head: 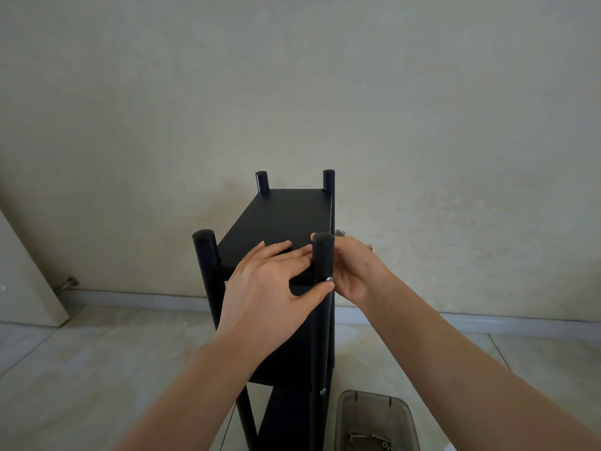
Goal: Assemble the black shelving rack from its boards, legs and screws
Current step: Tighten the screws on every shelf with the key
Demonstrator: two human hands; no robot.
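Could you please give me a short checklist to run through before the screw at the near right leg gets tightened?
1. Top board sits between all four legs: ok, the leg tops stand above its corners.
2. Screw started in the near right leg: ok, its silver head shows on the leg's near face.
3. Left hand steadies the board: ok, fingers lie flat on it, thumb by the screw.
4. Right hand has a grip on the leg: cannot tell, the leg hides its fingers.
5. Tool in hand: cannot tell.
6. Spare screws at hand: ok, some lie in the grey tray on the floor.
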